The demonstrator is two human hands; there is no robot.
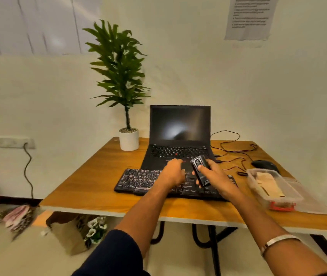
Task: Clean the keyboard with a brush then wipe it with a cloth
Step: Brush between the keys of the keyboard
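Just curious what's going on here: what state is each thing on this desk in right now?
Laptop: lid open, screen dark.
Keyboard: flat on the table.
Black brush: gripped in the right hand.
Left hand: over the keyboard.
Clear container: lid off.

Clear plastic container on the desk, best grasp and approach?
Take the clear plastic container across its two long side walls near the middle, coming from above. It sits flat and open-topped by the table's right edge, its long axis running away from the person; the red part on its near end looks awkward to hold.
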